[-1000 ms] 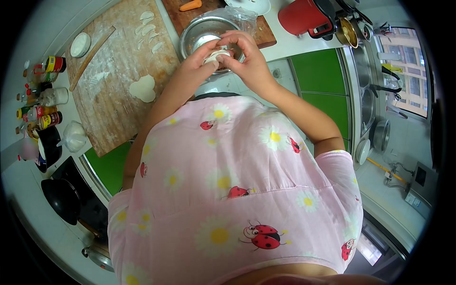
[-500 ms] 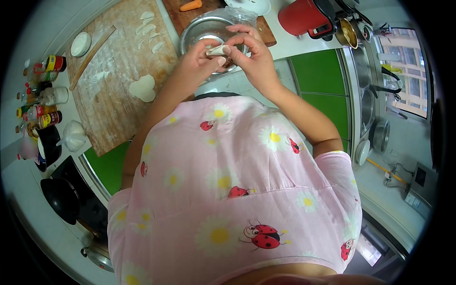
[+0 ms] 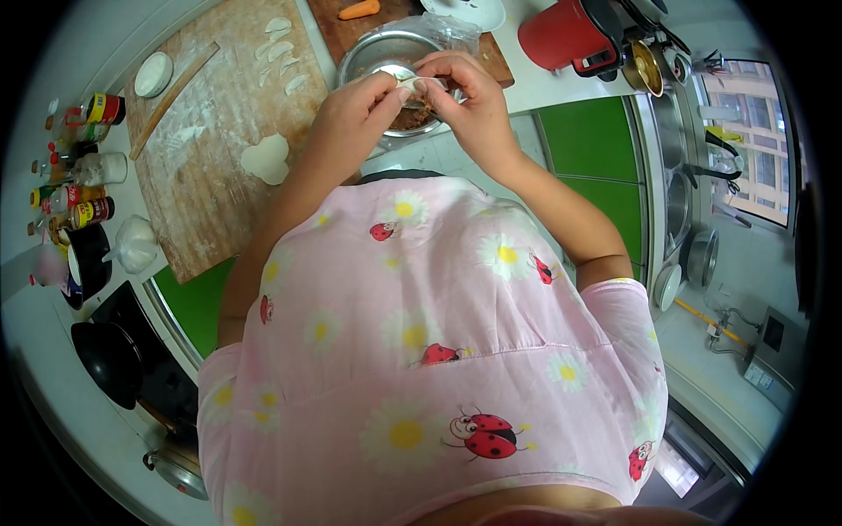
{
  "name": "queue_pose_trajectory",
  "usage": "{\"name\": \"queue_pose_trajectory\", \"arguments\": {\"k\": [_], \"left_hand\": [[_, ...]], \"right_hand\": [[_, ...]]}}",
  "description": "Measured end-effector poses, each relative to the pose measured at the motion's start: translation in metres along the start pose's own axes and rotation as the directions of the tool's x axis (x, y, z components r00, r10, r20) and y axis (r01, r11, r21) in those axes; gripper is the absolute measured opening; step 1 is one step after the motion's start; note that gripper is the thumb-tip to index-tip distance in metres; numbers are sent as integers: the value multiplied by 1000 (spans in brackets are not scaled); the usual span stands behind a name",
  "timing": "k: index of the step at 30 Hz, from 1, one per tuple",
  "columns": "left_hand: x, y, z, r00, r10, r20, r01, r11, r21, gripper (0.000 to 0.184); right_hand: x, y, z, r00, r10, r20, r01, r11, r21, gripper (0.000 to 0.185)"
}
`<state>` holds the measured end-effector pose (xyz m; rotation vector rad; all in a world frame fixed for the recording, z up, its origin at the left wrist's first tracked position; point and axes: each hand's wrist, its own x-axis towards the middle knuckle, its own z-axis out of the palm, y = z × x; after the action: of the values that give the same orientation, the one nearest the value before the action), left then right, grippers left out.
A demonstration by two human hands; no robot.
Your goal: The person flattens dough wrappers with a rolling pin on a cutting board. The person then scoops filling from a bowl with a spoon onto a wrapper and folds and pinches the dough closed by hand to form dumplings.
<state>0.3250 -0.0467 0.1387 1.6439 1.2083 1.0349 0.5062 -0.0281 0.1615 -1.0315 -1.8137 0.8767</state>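
Above the metal bowl, both hands pinch one folded dumpling of white dough. My left hand closes thumb and fingers on one end. On the other end, my right hand presses with thumb and bent fingers. Brown minced filling shows inside the bowl below them. Left of the hands, a floured wooden board carries several shaped dumplings along its far right side. Overlapping round dough wrappers lie nearer my left forearm.
On the board's left rest a rolling pin and a small white bowl. Bottles and jars line the left wall. A carrot lies on a dark cutting board. The red appliance stands right of it.
Both hands have closed in around the dumpling, and the right fingers have bent down over it. The left hand has shifted slightly, with more filling showing below.
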Motion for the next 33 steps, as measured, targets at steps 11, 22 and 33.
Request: {"name": "queue_pose_trajectory", "arguments": {"k": [11,22,33], "left_hand": [[-4,6,2,986,115,-121,-111,993,38,27],[1,13,-11,878,476,-50,-429,829,358,34],[9,13,-18,771,637,12,-584,700,411,36]], "right_hand": [[0,-15,4,984,141,111,-175,898,403,9],[-1,-30,-5,985,7,173,-45,974,222,12],[2,-44,-12,980,-45,194,22,992,122,11]]}}
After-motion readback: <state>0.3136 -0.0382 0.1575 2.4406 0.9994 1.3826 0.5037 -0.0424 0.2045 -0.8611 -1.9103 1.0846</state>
